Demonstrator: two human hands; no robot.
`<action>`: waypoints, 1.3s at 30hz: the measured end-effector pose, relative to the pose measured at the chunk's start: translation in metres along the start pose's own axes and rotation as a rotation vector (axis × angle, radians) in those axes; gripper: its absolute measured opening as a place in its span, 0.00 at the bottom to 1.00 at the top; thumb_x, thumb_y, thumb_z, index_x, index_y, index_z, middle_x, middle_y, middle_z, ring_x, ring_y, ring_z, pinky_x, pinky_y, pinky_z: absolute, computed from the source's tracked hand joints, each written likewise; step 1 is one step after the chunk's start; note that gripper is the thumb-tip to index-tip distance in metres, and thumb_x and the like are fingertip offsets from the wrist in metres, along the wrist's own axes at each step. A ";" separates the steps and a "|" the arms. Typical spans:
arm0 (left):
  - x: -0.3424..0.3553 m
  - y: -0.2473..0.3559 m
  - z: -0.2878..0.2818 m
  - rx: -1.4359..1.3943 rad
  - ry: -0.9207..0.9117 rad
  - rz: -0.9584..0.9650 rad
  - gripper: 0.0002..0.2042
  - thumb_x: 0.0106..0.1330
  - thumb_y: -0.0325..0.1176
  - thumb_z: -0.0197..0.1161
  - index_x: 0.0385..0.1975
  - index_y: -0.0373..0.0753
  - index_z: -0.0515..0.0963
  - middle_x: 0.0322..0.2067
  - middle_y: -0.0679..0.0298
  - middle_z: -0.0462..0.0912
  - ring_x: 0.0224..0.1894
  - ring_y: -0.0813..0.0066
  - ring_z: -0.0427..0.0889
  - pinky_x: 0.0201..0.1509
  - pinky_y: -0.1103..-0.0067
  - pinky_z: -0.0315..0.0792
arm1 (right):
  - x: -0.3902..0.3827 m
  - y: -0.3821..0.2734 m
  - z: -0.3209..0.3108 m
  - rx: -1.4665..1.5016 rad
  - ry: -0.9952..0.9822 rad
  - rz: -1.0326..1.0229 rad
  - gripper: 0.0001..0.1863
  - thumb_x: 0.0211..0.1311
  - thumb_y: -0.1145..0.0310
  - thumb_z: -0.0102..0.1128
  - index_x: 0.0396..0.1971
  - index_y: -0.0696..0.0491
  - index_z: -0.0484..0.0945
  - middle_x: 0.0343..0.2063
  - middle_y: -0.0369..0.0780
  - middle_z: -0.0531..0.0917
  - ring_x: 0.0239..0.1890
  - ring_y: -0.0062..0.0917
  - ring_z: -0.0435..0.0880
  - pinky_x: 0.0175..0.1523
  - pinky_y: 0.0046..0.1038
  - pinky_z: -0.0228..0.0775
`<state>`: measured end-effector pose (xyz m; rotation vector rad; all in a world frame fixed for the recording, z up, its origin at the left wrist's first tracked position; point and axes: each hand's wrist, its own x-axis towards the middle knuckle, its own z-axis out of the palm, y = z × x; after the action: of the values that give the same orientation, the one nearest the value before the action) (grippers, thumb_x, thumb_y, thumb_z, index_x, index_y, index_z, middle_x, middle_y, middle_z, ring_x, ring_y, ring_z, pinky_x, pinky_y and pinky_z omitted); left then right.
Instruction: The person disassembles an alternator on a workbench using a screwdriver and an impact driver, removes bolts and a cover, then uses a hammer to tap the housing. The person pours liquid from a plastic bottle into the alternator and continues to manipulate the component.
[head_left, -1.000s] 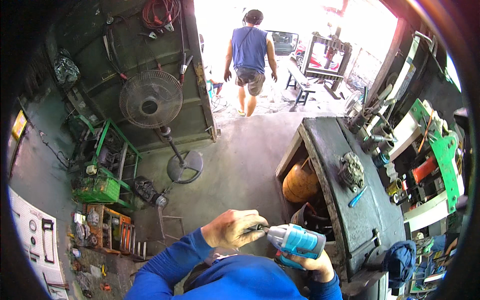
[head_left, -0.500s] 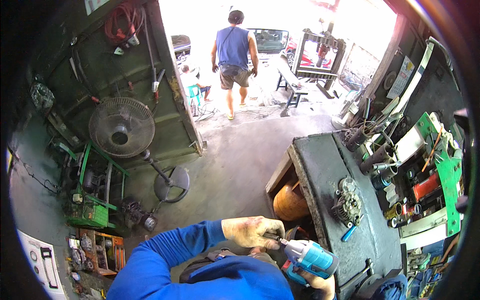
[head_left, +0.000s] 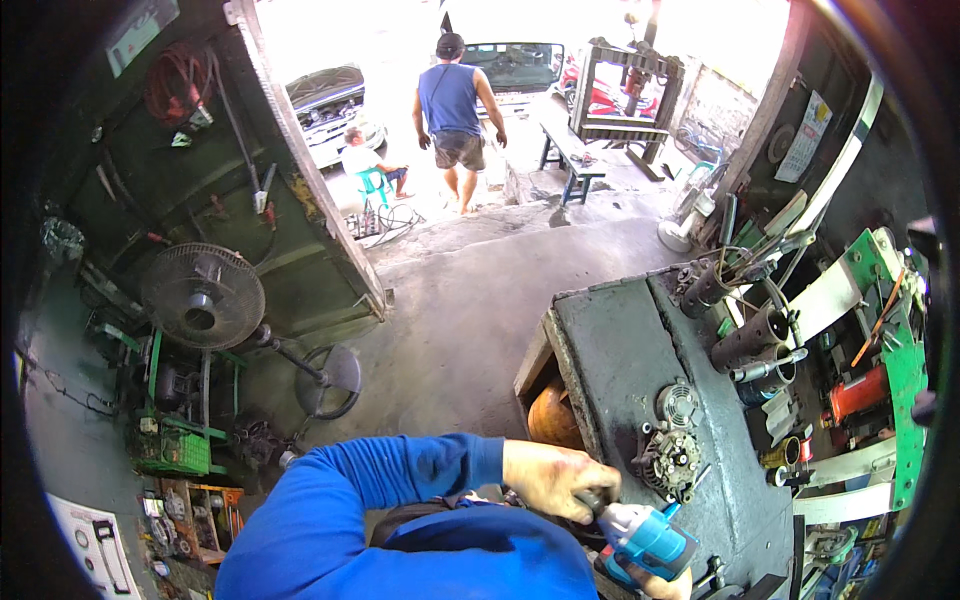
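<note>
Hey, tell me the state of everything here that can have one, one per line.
Left hand, closed around dark nose piece.
Right hand, gripping power driver, partly hidden.
Power driver, held; running or not, unclear.
Standing fan, upright; spinning or not, unclear.
Car at upper left, hood raised.
Teal stool, occupied.

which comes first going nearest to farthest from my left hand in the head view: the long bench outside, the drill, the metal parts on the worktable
1. drill: right beside the left hand
2. metal parts: on the worktable, farther right
3. bench: outside, far ahead
</note>
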<state>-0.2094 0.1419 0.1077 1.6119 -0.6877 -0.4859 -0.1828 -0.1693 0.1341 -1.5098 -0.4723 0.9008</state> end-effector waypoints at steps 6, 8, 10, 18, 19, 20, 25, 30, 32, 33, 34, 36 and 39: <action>0.030 -0.022 -0.007 0.462 0.281 0.279 0.17 0.63 0.26 0.66 0.50 0.36 0.72 0.40 0.59 0.80 0.43 0.57 0.85 0.48 0.68 0.82 | 0.013 -0.010 -0.002 0.005 0.260 -0.007 0.33 0.55 0.74 0.80 0.64 0.58 0.83 0.56 0.41 0.90 0.58 0.30 0.89 0.66 0.36 0.79; 0.039 -0.031 -0.021 0.424 0.204 0.377 0.10 0.68 0.26 0.62 0.47 0.37 0.74 0.41 0.59 0.81 0.42 0.58 0.85 0.48 0.68 0.82 | 0.012 -0.010 0.002 -0.021 0.318 -0.045 0.32 0.56 0.75 0.80 0.63 0.57 0.83 0.56 0.40 0.90 0.58 0.30 0.89 0.66 0.37 0.79; 0.044 -0.039 -0.040 0.030 0.149 0.371 0.04 0.77 0.27 0.57 0.43 0.40 0.78 0.43 0.56 0.85 0.42 0.56 0.87 0.49 0.67 0.84 | 0.006 -0.010 0.008 -0.029 0.353 -0.112 0.32 0.56 0.75 0.81 0.63 0.57 0.83 0.57 0.40 0.90 0.59 0.30 0.89 0.66 0.37 0.79; 0.066 -0.051 -0.075 0.314 0.120 0.495 0.17 0.56 0.23 0.76 0.44 0.40 0.81 0.46 0.51 0.92 0.37 0.55 0.90 0.37 0.66 0.83 | 0.005 -0.027 0.024 -0.098 0.544 0.033 0.28 0.56 0.77 0.82 0.58 0.56 0.86 0.55 0.41 0.91 0.57 0.30 0.89 0.64 0.35 0.79; 0.068 -0.049 -0.073 0.045 0.162 0.479 0.16 0.60 0.19 0.73 0.45 0.39 0.77 0.44 0.51 0.91 0.37 0.58 0.89 0.40 0.71 0.82 | 0.008 -0.031 0.025 -0.115 0.534 0.015 0.28 0.56 0.77 0.83 0.59 0.56 0.86 0.55 0.42 0.91 0.57 0.31 0.89 0.64 0.35 0.79; 0.068 -0.046 -0.075 -0.019 0.129 0.412 0.18 0.57 0.18 0.74 0.45 0.38 0.76 0.44 0.53 0.89 0.39 0.58 0.89 0.43 0.70 0.82 | 0.011 -0.034 0.026 -0.132 0.523 -0.003 0.28 0.56 0.76 0.83 0.59 0.56 0.86 0.55 0.42 0.91 0.56 0.31 0.89 0.64 0.35 0.79; 0.080 -0.045 -0.096 -0.275 -0.065 0.213 0.16 0.58 0.19 0.73 0.45 0.34 0.77 0.44 0.56 0.85 0.44 0.61 0.87 0.48 0.69 0.81 | 0.013 -0.038 0.035 -0.144 0.619 0.047 0.27 0.55 0.73 0.84 0.57 0.55 0.87 0.51 0.43 0.91 0.52 0.31 0.90 0.59 0.35 0.81; 0.093 -0.051 -0.104 -0.095 -0.059 0.368 0.16 0.56 0.17 0.76 0.42 0.36 0.82 0.44 0.57 0.87 0.44 0.63 0.89 0.49 0.70 0.84 | 0.006 -0.029 0.042 -0.069 0.732 0.066 0.24 0.56 0.73 0.84 0.53 0.56 0.88 0.47 0.42 0.92 0.47 0.32 0.90 0.54 0.35 0.82; 0.096 -0.053 -0.101 -0.092 -0.032 0.402 0.18 0.52 0.13 0.77 0.42 0.38 0.84 0.44 0.56 0.89 0.44 0.64 0.91 0.49 0.70 0.86 | 0.005 -0.026 0.042 -0.102 0.741 0.070 0.23 0.56 0.73 0.84 0.53 0.56 0.87 0.47 0.42 0.92 0.46 0.31 0.90 0.53 0.35 0.82; 0.098 -0.054 -0.099 -0.112 -0.035 0.389 0.18 0.52 0.13 0.77 0.42 0.38 0.84 0.45 0.56 0.90 0.45 0.64 0.91 0.49 0.70 0.86 | 0.004 -0.024 0.041 -0.069 0.737 0.053 0.23 0.56 0.73 0.84 0.53 0.56 0.87 0.47 0.42 0.92 0.46 0.31 0.90 0.53 0.35 0.82; 0.098 -0.054 -0.097 -0.127 -0.039 0.373 0.19 0.52 0.13 0.77 0.42 0.37 0.84 0.46 0.56 0.90 0.46 0.64 0.91 0.50 0.71 0.86 | 0.003 -0.023 0.041 -0.071 0.724 0.061 0.23 0.56 0.73 0.84 0.53 0.56 0.87 0.47 0.42 0.92 0.46 0.30 0.90 0.53 0.35 0.82; 0.097 -0.056 -0.093 -0.231 -0.065 0.226 0.17 0.54 0.15 0.78 0.43 0.37 0.84 0.49 0.54 0.90 0.50 0.65 0.91 0.54 0.72 0.85 | 0.001 -0.021 0.040 -0.107 0.715 0.028 0.24 0.56 0.73 0.84 0.53 0.56 0.87 0.47 0.42 0.91 0.46 0.30 0.90 0.53 0.35 0.82; 0.095 -0.058 -0.087 -0.528 -0.090 -0.059 0.15 0.57 0.17 0.79 0.43 0.35 0.84 0.49 0.53 0.90 0.53 0.65 0.91 0.58 0.71 0.85 | -0.001 -0.020 0.039 -0.122 0.711 -0.001 0.24 0.57 0.73 0.83 0.54 0.56 0.86 0.46 0.41 0.91 0.45 0.29 0.90 0.53 0.35 0.82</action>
<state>-0.0733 0.1451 0.0710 1.1198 -0.5223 -0.7195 -0.2088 -0.1416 0.1559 -1.8159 -0.0038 0.2895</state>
